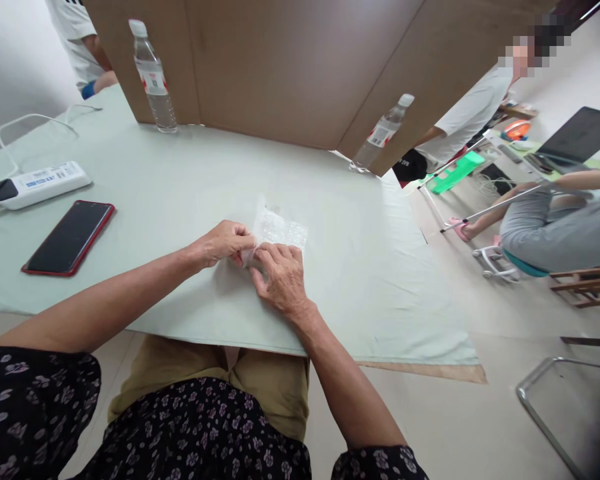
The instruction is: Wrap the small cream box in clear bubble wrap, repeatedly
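A small, clear, whitish piece of bubble wrap (pixel 283 230) lies on the pale green tablecloth in front of me. At its left edge my left hand (pixel 230 243) is closed, thumb and fingertips pinching the plastic. My right hand (pixel 280 275) comes over its lower edge with bent fingers pressed together on the plastic and the thumb pointing left. The two hands almost meet at the bubble wrap's lower left corner. Part of the plastic is hidden under the right fingers, and I cannot tell whether anything is inside it.
A phone (pixel 69 238) and a white power strip (pixel 43 183) lie left. Two water bottles (pixel 154 80) (pixel 383 133) stand by a brown board (pixel 280 67) at the back. People sit beyond the board and at right, near a laptop (pixel 580 140).
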A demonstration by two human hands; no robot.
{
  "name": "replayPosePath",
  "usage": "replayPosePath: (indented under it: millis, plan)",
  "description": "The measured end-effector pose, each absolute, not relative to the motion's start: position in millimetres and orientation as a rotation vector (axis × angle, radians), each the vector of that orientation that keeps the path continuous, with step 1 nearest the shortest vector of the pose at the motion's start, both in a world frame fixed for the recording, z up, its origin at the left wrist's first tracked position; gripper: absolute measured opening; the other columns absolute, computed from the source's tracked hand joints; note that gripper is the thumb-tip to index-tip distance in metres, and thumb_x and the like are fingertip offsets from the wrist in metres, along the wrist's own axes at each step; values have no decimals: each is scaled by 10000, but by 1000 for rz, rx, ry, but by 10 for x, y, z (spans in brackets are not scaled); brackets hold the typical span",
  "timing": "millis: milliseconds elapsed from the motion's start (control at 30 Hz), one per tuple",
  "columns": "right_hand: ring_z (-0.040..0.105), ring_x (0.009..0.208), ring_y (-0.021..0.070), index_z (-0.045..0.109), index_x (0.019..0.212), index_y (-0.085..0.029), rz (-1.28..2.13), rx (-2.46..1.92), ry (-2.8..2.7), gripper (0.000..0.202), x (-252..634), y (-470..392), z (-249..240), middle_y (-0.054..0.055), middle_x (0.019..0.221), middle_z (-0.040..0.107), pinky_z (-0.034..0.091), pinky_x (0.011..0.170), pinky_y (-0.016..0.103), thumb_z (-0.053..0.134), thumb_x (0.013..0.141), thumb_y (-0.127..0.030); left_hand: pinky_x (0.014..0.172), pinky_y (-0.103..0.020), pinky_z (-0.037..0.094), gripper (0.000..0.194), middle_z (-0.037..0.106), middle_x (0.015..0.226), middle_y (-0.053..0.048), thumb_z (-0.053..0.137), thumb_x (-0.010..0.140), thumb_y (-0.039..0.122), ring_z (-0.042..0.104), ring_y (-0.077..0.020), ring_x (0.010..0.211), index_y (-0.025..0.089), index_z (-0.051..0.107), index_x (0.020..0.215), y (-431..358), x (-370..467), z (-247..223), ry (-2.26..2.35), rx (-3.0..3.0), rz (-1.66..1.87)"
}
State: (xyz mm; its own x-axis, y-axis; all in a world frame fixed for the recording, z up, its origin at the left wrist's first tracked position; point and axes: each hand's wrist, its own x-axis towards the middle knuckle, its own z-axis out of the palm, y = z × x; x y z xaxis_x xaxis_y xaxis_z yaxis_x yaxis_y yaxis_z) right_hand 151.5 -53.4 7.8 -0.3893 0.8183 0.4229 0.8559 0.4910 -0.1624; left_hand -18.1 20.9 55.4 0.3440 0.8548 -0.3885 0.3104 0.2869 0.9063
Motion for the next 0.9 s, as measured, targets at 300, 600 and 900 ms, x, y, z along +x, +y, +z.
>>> replayPosePath:
  millis: [300,600,900]
  plan:
    - [673,1059,212,680,947,-224,71,-1281,-2051,89,1677,-593,179,39,1105,775,388,983,395,599,911,-228,718,-304,474,227,665,841,-41,579,751,253,594,-167,754,195,775,848,247,-258,495,1044,2098,432]
    - [666,689,200,646,1202,-193,533,-1966,-1609,489,2236,-949,252,68,967,760,519,733,387,647,857,-539,677,-281,475,127,616,1000,-64,570,899,265,573,-144,761,180,657,936,-3,-207,200,991,2287,733]
    - [624,693,196,555,1375,-157,594,-1966,-1491,741,2088,-594,38,61,911,702,500,705,359,664,791,-600,730,-300,498,167,656,1013,-79,552,933,263,612,-172,831,171,632,1048,-47,-154,102,1015,2433,837]
